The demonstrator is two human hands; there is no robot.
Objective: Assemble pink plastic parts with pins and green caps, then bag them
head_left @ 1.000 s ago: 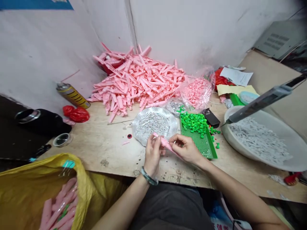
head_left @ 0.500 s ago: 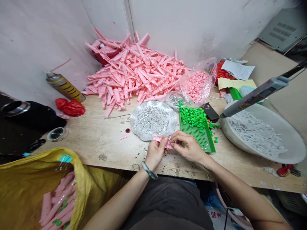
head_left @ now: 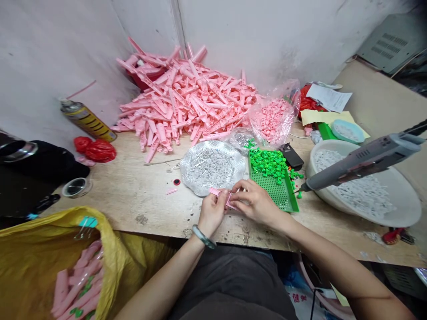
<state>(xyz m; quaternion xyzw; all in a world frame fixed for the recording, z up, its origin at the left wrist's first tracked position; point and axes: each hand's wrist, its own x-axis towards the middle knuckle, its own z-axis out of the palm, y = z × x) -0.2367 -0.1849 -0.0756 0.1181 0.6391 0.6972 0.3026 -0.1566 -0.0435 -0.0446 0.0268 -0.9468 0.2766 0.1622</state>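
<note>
My left hand (head_left: 213,211), below a bangled wrist, is closed around a pink plastic part (head_left: 214,191) held above the table's front. Against the same part's right end, my right hand (head_left: 251,201) has its thumb and fingers bent; whether a small piece sits between those fingertips is hidden. Just beyond my hands lies a silvery wavy-edged plate (head_left: 193,186) with small grey-white pieces and thin metal pins. Right of it, a green perforated tray (head_left: 280,195) carries a heap of green plastic pieces (head_left: 268,164).
A large pile of pink parts (head_left: 190,98) fills the back. A grey electric screwdriver (head_left: 360,162) hangs over a white basin (head_left: 405,209) at right. At lower left gapes a yellow sack (head_left: 110,249). A spray can (head_left: 87,120) leans at back left.
The hanging screwdriver has swung down and toward me, its tip now lower and further left. Both hands stay at the pink part, with the right fingers shifted slightly along it.
</note>
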